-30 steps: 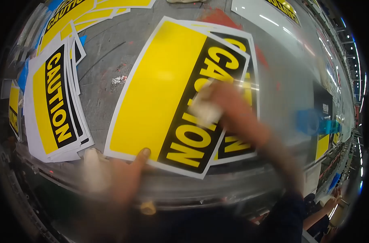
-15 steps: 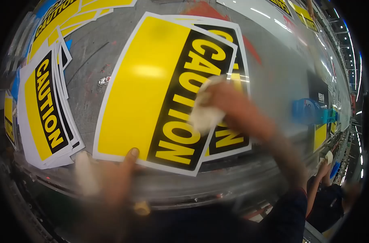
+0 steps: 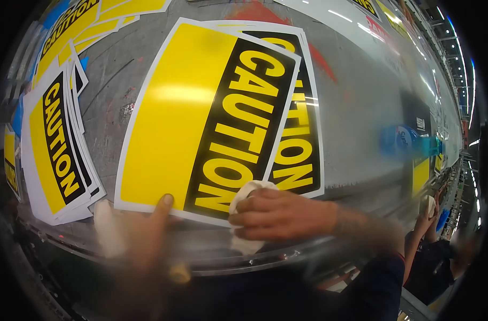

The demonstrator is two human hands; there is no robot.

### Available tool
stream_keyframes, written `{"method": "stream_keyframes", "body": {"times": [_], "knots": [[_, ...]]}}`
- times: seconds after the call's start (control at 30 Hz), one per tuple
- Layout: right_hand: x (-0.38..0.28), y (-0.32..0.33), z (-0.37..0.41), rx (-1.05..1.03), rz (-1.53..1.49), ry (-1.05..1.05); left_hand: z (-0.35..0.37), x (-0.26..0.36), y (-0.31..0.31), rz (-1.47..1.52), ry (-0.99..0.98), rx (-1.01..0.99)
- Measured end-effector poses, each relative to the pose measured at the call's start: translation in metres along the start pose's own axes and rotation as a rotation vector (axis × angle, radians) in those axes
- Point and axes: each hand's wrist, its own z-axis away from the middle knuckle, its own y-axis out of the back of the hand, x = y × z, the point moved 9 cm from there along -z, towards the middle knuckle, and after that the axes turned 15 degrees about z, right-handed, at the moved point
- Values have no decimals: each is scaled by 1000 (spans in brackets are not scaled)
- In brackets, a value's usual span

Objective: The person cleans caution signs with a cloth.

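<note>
My right hand (image 3: 276,215) is closed on a crumpled white cloth (image 3: 249,245), at the lower right corner of the top yellow and black CAUTION sign (image 3: 166,117). A second CAUTION sign (image 3: 294,160) lies partly covered beneath it, turned a little to the right. My left hand (image 3: 150,224) is blurred at the lower edge, its thumb resting on the top sign's border. Another white cloth (image 3: 109,227) shows at the fingers of that hand, which seem closed round it. Their exact grip is smeared.
To the left lies a stack of smaller CAUTION signs (image 3: 56,144), with more signs (image 3: 72,24) at the far left. A blurred blue bottle (image 3: 402,140) is on the right. A co-worker (image 3: 431,262) with a white cloth stands at the lower right.
My right hand has moved down and left with its cloth, from the middle of the lettering to the sign's lower edge. My left thumb stays on the border. The view has shifted slightly.
</note>
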Motion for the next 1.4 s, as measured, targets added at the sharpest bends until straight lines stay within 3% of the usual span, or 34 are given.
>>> {"method": "stream_keyframes", "body": {"times": [0.07, 0.1, 0.17, 0.2, 0.27, 0.33, 0.43, 0.47, 0.5, 0.57, 0.67, 0.73, 0.8, 0.83, 0.87, 0.93, 0.97, 1.03, 1.17, 1.27, 1.4], "knots": [[52, 23, 15, 101, 3, -128, -1, 1, 1, -15, -9, -1], [93, 41, 19, 71, 96, -303, 1, 1, 0, -24, -6, -2], [84, 36, 23, 98, 125, -331, 7, 4, -5, -41, -6, -1], [83, 37, 18, 114, 157, -324, 6, 8, -8, -36, -26, 7], [0, 13, 4, 136, 128, -7, 4, 8, -2, -119, -23, -7], [-3, 13, 8, 121, 45, 43, 1, 3, 0, -55, -14, 8], [94, 63, 24, 124, 284, -359, -1, 2, -1, -39, -3, 11], [91, 68, 20, 101, 298, -380, -1, 2, 0, -40, -5, 15], [73, 44, 27, 73, 254, -270, 0, 2, 0, -41, -6, 20], [-6, -4, 14, -50, 195, 173, 3, 5, -1, -31, -21, 24], [40, 31, 21, 127, 179, -60, 1, 4, -3, -35, 0, 20], [108, 61, 23, 68, 270, -391, 2, 2, -3, 1, 9, 15], [102, 44, 12, 41, 218, -410, 3, 0, -2, 21, -29, 9], [64, 13, -10, 15, 123, -252, 1, 2, -3, 37, -59, 8], [15, 15, -20, 130, 21, -2, 2, 3, -4, 48, -57, 7], [-8, -5, -30, 62, -59, 85, 2, 5, -7, 71, -52, -3], [21, 7, -28, 180, -127, 37, 2, 7, -9, 73, -33, -26], [95, 46, -35, 111, 139, -208, 1, 9, -13, 93, -31, -23], [65, 23, -58, 121, 9, -170, 0, 3, -7, 90, -30, -57], [-3, -7, -65, 75, -41, 119, -7, -3, 0, 83, -118, -89], [95, 42, -63, 108, 82, -264, -4, 0, -6, 125, -85, -102]]}}
